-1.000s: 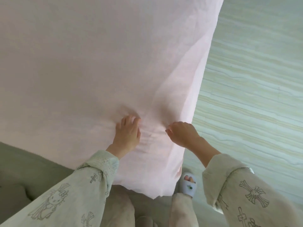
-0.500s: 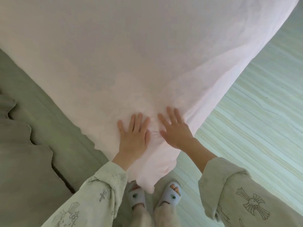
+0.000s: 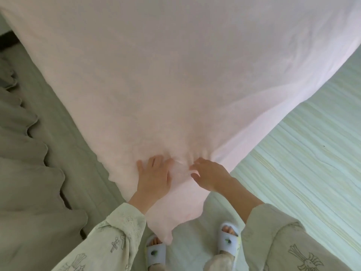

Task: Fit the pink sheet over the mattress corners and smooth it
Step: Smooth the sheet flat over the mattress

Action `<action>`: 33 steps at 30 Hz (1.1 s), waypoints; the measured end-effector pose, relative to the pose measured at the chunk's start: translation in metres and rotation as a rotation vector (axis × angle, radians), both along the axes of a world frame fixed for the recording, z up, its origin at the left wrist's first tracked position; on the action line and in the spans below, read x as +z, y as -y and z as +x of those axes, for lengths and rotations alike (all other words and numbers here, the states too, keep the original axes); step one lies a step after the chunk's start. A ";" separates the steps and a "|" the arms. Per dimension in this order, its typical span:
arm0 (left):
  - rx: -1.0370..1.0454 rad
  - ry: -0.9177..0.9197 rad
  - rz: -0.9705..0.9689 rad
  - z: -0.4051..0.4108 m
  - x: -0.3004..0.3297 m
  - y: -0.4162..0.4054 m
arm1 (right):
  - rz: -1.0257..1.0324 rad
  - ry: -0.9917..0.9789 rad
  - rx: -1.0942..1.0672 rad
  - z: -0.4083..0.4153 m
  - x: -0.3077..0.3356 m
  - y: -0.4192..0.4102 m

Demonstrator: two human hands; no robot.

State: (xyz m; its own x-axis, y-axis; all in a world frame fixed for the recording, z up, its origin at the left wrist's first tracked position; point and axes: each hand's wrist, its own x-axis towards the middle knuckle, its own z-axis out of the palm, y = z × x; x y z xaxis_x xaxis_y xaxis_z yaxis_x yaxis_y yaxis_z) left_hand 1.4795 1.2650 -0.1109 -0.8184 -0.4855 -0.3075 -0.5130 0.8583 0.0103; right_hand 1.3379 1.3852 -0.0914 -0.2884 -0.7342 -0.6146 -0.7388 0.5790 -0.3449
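Observation:
The pink sheet (image 3: 175,75) covers the mattress and fills most of the view. Its near corner (image 3: 166,231) hangs down in a point over the floor between my feet. My left hand (image 3: 154,178) lies palm down on the sheet just above that corner, fingertips sunk into the fabric. My right hand (image 3: 210,176) is beside it, a little apart, with fingers curled and pinching the cloth. Small creases (image 3: 181,163) bunch up between the two hands. The mattress itself is hidden under the sheet.
A grey-green scalloped bed cover (image 3: 29,173) lies at the left, alongside a grey strip of bed base (image 3: 78,153). Pale striped flooring (image 3: 302,173) runs along the right. My feet in white slippers (image 3: 229,239) stand at the corner.
The view has swung so the corner points at me. Both hands went from flat with straight fingers to bent; the right hand now gathers fabric, and creases have formed between them.

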 end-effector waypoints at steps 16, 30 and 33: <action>0.374 0.034 0.076 -0.133 -0.016 -0.072 | -0.169 -0.293 0.232 -0.178 -0.031 -0.037; 0.587 0.162 -0.121 -0.068 -0.020 -0.088 | -0.250 -0.378 0.216 -0.147 -0.017 -0.025; 0.745 0.137 -0.087 -0.034 -0.017 -0.090 | -0.319 -0.297 0.281 -0.115 -0.022 -0.023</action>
